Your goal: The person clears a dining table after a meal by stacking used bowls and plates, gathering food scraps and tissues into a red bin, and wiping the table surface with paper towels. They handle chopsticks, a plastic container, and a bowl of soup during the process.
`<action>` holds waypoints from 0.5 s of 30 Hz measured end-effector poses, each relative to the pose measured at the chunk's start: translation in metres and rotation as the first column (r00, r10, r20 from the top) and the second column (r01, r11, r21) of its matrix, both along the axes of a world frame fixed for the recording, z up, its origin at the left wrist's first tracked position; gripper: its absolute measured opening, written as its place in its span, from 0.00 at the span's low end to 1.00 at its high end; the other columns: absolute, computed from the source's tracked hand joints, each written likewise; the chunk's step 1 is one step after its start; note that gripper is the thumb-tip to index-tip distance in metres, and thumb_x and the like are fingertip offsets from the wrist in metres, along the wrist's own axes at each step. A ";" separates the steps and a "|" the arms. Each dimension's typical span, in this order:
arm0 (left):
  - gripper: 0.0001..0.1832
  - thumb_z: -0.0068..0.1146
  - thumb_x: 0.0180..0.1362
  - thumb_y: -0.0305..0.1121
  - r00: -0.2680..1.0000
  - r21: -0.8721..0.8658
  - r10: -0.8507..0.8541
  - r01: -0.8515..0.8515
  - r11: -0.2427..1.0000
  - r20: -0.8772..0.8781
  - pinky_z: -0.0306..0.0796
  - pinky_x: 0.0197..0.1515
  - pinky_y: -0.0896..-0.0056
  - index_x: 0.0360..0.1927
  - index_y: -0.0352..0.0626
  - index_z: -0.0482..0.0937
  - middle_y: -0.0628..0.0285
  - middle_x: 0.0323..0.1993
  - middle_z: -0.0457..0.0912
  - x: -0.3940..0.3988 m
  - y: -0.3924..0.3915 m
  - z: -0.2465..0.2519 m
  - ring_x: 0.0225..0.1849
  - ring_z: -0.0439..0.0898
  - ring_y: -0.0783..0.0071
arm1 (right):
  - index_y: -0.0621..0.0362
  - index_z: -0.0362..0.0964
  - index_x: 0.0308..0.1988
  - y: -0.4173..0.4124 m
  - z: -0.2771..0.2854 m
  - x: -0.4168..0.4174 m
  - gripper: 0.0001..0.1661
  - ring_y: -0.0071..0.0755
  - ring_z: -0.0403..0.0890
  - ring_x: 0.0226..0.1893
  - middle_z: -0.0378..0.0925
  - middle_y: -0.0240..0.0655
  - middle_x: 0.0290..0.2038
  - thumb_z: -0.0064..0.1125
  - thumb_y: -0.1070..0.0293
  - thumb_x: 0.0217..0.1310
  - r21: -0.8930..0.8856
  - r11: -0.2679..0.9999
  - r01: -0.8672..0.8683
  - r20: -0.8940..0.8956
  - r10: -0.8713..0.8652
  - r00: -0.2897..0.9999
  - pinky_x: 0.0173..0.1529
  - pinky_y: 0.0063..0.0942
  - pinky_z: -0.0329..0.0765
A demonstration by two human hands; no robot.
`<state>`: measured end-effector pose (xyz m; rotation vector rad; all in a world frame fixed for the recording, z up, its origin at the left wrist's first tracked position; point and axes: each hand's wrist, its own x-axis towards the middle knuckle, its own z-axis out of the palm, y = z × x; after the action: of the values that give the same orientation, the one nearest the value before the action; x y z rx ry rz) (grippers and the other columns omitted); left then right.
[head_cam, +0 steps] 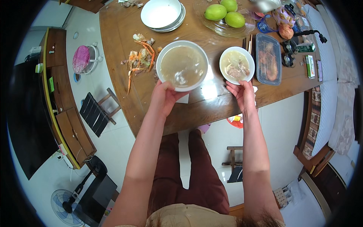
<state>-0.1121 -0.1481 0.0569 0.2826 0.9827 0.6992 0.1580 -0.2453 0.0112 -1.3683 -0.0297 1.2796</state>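
Note:
My left hand grips the near rim of a large white bowl of cloudy soup, thumb at the edge and fingers beneath. In my right hand is the near side of a smaller white bowl, which holds broth with pieces of meat. Both bowls look level, over the wooden table; whether they are lifted off it I cannot tell. Crab legs and shell scraps lie left of the large bowl. A lidded clear plastic container of shrimp is right of the small bowl, with chopsticks between them.
Stacked white plates or bowls and a glass dish of green fruit stand farther back. A blue glass, a pomegranate and small jars crowd the right. Folding stools flank the near floor.

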 end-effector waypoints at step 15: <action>0.30 0.43 0.47 0.19 0.995 0.006 -0.040 0.039 0.999 0.088 0.79 0.54 0.43 0.59 0.30 0.62 0.41 0.53 0.75 0.058 0.067 -0.060 0.53 0.79 0.44 | 0.60 0.72 0.54 -0.073 0.022 0.009 0.20 0.47 0.80 0.41 0.78 0.43 0.43 0.56 0.73 0.61 -0.503 0.864 0.010 0.853 0.495 0.167 0.46 0.38 0.77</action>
<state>-0.0542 -0.0815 -0.0034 0.2725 0.8896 0.6723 0.1670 -0.3180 0.0334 -2.4753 -1.0089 0.3824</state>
